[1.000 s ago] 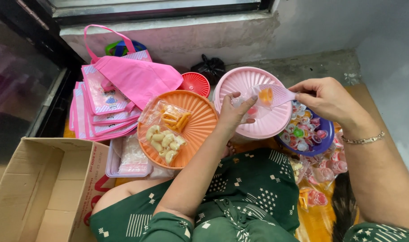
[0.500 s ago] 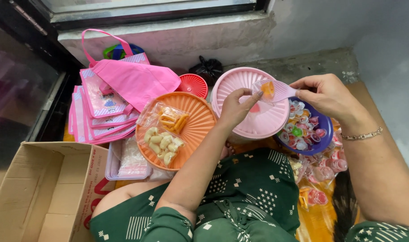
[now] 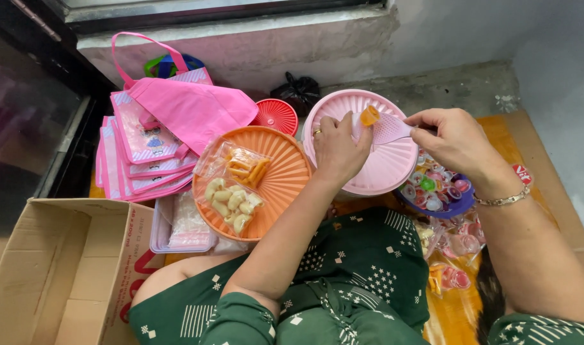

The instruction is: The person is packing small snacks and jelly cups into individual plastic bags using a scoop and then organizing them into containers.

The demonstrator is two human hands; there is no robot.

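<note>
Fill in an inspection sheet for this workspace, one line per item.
Surface: orange mat on a concrete floor.
Job's things: small clear bag with an orange sweet in it, held over the pink lid.
Clutter: orange lid carrying two snack packets; purple bowl of jelly cups; red lid; pink bags; cardboard box; black bag.
Grippers: left hand and right hand both pinch the small clear bag.
Cables: nothing seen.
Surroundings: grey wall, dark window frame.
</note>
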